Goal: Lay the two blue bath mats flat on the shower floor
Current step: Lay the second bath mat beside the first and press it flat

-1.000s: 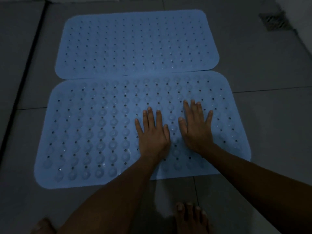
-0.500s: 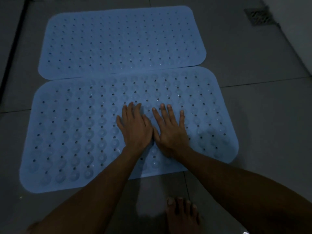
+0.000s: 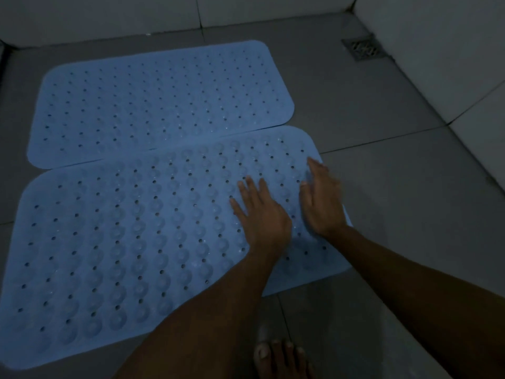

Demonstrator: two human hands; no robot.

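Both hands now sit further right, left hand (image 3: 263, 214) and right hand (image 3: 323, 201) pressing spread fingers flat near the right end of the near mat (image 3: 123, 242), which overlaps the far mat (image 3: 158, 105) on the shower floor (image 3: 382, 187); judged nearly done, only smoothing left.

Both forearms are bare, with no sleeves in view. The left hand (image 3: 263, 214) and the right hand (image 3: 323, 203) wear no gloves, and no rings or watch can be seen in this dim light. One foot (image 3: 281, 359) is bare too.
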